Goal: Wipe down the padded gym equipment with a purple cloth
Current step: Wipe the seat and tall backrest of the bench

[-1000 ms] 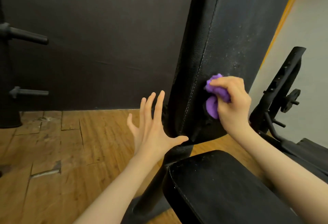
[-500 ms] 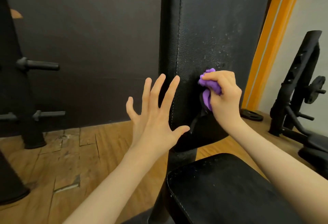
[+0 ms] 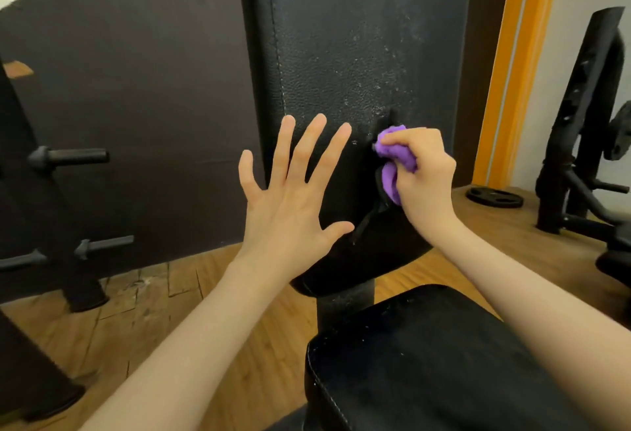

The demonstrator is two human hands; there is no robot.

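Centre frame: right hand [image 3: 425, 174] gripping crumpled purple cloth [image 3: 396, 162], pressed against upright black padded leather backrest [image 3: 341, 54] near its lower right edge. Left hand [image 3: 290, 205] spread, fingers apart, over stitched left seam. Open wooden floor [image 3: 153, 311] lower left.

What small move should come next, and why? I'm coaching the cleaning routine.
Probably slide the purple cloth upward. The right hand holds it bunched against the lower part of the upright back pad, and pale specks still dot the pad above and to the right of the cloth. The left hand is spread open near the pad's stitched edge.
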